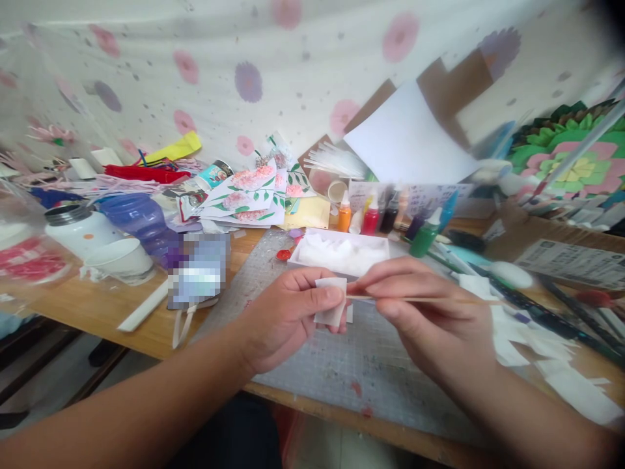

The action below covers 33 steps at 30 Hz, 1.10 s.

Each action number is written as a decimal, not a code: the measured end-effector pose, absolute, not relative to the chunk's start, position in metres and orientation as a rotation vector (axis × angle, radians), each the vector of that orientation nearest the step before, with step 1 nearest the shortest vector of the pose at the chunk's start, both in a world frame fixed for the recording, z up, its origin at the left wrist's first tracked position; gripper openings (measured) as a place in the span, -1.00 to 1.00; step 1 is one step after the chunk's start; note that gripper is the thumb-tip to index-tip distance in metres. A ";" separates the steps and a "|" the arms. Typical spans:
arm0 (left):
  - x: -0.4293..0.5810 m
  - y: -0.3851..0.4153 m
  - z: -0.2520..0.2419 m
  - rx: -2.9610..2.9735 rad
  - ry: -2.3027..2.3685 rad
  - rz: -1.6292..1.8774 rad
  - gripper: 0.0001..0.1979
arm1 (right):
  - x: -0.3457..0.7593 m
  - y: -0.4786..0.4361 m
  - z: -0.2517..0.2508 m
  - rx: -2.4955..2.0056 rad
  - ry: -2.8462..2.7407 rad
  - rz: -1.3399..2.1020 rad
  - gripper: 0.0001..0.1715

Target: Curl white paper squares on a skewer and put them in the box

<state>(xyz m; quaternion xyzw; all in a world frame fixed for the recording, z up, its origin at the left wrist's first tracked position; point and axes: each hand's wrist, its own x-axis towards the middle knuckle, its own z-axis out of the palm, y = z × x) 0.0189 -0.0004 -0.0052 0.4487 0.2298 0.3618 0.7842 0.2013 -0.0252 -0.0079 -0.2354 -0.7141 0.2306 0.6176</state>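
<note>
My left hand (297,309) pinches a small white piece of paper (331,312) between thumb and fingers, above the mat. Close beside it, my right hand (424,306) is closed on a thin wooden stick (439,300), held level. The stick's left end reaches the paper's right edge; whether it goes behind the paper is hidden by the fingers. Just beyond both hands lies a shallow white box (342,251) holding white, soft-looking material. A grey cutting mat (336,384) with paint stains lies under the hands.
Paint bottles, among them an orange one (344,213) and a green one (426,236), stand behind the box. White paper scraps (508,332) lie at right near a cardboard box (566,247). At left are a paper cup (120,260), a white jar (73,228) and painted flower cutouts (244,195).
</note>
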 end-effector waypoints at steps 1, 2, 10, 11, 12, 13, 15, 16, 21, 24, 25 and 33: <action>0.019 0.000 -0.005 0.969 0.491 0.781 -0.88 | 0.202 -0.025 -0.008 -0.540 -1.641 0.535 -0.74; 0.019 0.000 -0.006 0.968 0.486 0.783 -0.88 | 0.202 -0.025 -0.009 -0.537 -1.637 0.539 -0.73; 0.018 -0.001 -0.005 0.979 0.507 0.777 -0.87 | 0.203 -0.026 -0.009 -0.534 -1.662 0.531 -0.74; 0.018 -0.001 -0.005 0.983 0.510 0.776 -0.87 | 0.202 -0.026 -0.008 -0.536 -1.662 0.522 -0.74; 0.018 -0.001 -0.004 0.987 0.513 0.775 -0.86 | 0.202 -0.026 -0.007 -0.539 -1.662 0.511 -0.75; 0.018 -0.002 -0.004 0.991 0.517 0.775 -0.85 | 0.202 -0.026 -0.006 -0.547 -1.661 0.501 -0.75; 0.018 -0.002 -0.004 0.998 0.521 0.777 -0.83 | 0.201 -0.026 -0.005 -0.563 -1.663 0.481 -0.76; 0.018 -0.002 -0.004 1.000 0.524 0.777 -0.83 | 0.201 -0.026 -0.004 -0.569 -1.663 0.472 -0.75; 0.018 0.000 -0.005 1.015 0.498 0.774 -0.83 | 0.200 -0.026 -0.004 -0.569 -1.663 0.447 -0.74; 0.018 0.000 -0.006 1.026 0.486 0.761 -0.83 | 0.201 -0.026 -0.006 -0.568 -1.665 0.437 -0.73; 0.018 0.000 -0.006 1.025 0.489 0.758 -0.84 | 0.201 -0.026 -0.006 -0.568 -1.667 0.432 -0.73; 0.018 0.000 -0.005 1.049 0.525 0.760 -0.82 | 0.202 -0.027 -0.006 -0.593 -1.676 0.385 -0.73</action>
